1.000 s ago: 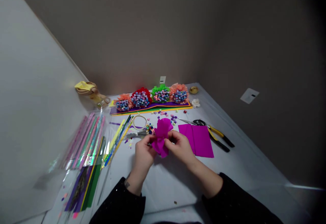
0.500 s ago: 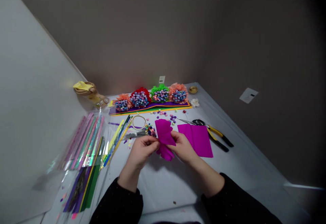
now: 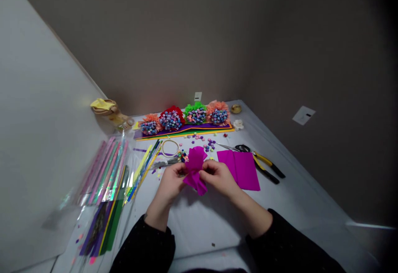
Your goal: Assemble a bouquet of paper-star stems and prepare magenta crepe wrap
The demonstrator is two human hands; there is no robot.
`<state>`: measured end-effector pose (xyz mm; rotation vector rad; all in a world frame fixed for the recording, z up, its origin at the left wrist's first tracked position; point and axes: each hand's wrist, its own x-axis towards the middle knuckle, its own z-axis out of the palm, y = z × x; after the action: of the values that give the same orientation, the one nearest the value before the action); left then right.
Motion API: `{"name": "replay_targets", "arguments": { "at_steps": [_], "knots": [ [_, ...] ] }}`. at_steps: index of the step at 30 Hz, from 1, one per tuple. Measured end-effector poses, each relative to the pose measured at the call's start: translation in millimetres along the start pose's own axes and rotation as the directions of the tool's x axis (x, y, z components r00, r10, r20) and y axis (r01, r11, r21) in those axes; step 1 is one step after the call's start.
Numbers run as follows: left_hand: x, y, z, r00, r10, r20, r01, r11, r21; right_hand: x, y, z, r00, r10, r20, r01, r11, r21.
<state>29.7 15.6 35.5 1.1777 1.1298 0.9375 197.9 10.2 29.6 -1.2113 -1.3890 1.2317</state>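
A piece of magenta crepe paper (image 3: 196, 159) is gathered at its middle and flares out above and below my fingers. My left hand (image 3: 171, 184) pinches it from the left, its fingertips partly hidden by the paper. From the right, my right hand (image 3: 219, 177) grips the same paper between thumb and fingers. Just beyond my left hand is a small cluster of coloured paper stars (image 3: 183, 155) with grey stems (image 3: 166, 163). Right of my right hand lies a folded magenta sheet (image 3: 247, 171), flat on the table.
Scissors (image 3: 241, 148) and yellow-black pliers (image 3: 264, 161) lie at right. Paper-edged star bouquets (image 3: 195, 113) line the back on coloured sheets. A tape roll (image 3: 170, 148), paper strips (image 3: 144, 169) and a clear pack of strips (image 3: 104, 169) are at left. Loose stars (image 3: 209, 144) are scattered beyond the hands.
The magenta paper has turned and become more bunched at its middle. My right hand has shifted slightly left, its thumb now pressing on the gathered part.
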Motion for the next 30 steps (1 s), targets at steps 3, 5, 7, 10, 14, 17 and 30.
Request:
{"name": "replay_targets", "arguments": {
  "at_steps": [3, 5, 7, 10, 14, 17, 30],
  "knots": [
    [-1.4, 5.8, 0.4, 0.999, 0.036, -0.022, -0.035, 0.998, 0.045, 0.8, 1.9, -2.0, 0.999, 0.025, 0.031, -0.026, 0.999, 0.037],
    [-3.4, 9.0, 1.8, 0.997, 0.054, -0.053, -0.049, 0.994, 0.095, 1.0, 3.9, -2.5, 0.999, 0.035, 0.037, -0.036, 0.999, 0.031],
    [-6.2, 10.2, 3.9, 0.989, 0.106, -0.104, -0.087, 0.982, 0.17, 0.5, 4.9, -2.6, 0.999, 0.038, 0.03, -0.038, 0.999, 0.006],
    [-10.7, 9.5, 7.1, 0.94, 0.316, -0.131, -0.253, 0.9, 0.356, -1.2, 3.9, -2.7, 0.999, 0.035, 0.029, -0.037, 0.997, 0.068],
    [-14.0, 8.9, 11.2, 0.794, 0.607, -0.012, -0.521, 0.691, 0.502, -2.6, 1.2, -3.2, 1.0, 0.015, 0.002, -0.016, 0.976, 0.219],
    [-14.9, 9.0, 15.4, 0.71, 0.704, 0.004, -0.608, 0.61, 0.508, -3.6, -0.7, -2.3, 0.998, -0.03, -0.055, 0.041, 0.979, 0.2],
    [-19.2, 9.7, 17.6, 0.845, 0.511, -0.159, -0.395, 0.796, 0.458, -8.6, -5.9, 1.0, 0.984, -0.169, -0.061, 0.17, 0.985, 0.002]
  ]
}}
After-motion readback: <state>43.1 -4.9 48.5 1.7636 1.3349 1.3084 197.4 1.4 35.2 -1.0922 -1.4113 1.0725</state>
